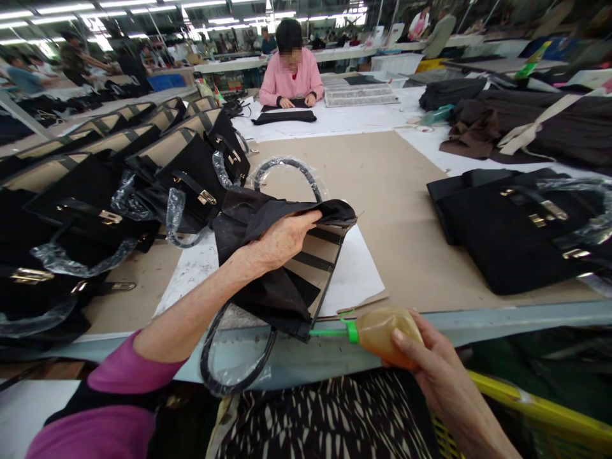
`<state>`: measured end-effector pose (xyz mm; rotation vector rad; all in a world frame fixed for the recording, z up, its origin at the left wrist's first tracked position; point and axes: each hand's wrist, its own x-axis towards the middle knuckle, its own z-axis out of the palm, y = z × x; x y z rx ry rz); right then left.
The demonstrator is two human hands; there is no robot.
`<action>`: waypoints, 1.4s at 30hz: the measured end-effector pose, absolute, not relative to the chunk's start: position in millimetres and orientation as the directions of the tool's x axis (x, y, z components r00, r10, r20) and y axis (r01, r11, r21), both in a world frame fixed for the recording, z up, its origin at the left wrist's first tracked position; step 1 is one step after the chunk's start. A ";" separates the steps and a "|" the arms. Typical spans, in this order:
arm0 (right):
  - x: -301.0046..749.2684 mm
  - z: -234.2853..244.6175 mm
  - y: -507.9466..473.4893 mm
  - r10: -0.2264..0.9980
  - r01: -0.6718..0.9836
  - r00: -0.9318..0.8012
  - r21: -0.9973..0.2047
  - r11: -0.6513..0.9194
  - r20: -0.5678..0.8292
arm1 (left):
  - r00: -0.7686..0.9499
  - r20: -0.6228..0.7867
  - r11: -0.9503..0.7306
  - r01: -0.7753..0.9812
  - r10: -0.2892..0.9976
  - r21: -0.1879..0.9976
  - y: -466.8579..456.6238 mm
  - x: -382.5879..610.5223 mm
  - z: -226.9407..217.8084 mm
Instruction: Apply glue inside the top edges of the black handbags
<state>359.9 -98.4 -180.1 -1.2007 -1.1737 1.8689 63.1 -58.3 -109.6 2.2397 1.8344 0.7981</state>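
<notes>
A black handbag (258, 287) lies at the table's front edge, its beige inner side and dark lining showing. My left hand (284, 239) is closed on the bag's dark lining near the upper edge; its fingertips are partly behind the cloth. One plastic-wrapped handle (287, 162) stands up beyond the bag, and another (234, 382) hangs over the table edge. My right hand (430, 357) grips a squeeze bottle (385, 335) of amber liquid with a green cap. Its thin green nozzle points left, with the tip at the bag's lower right corner.
Rows of black handbags (191, 166) stand at left. Another black bag (507, 229) lies at right on brown board (373, 166). Dark cloth (526, 121) is piled behind it. Across the table, a person in pink (291, 76) handles black pieces. A yellow crate (540, 401) stands lower right.
</notes>
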 end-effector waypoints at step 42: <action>400.9 -97.9 -6.2 0.960 -0.552 0.192 -0.832 -0.065 -0.202 | 0.178 0.286 -0.166 0.984 0.941 -0.065 -53.2 67.2 -105.8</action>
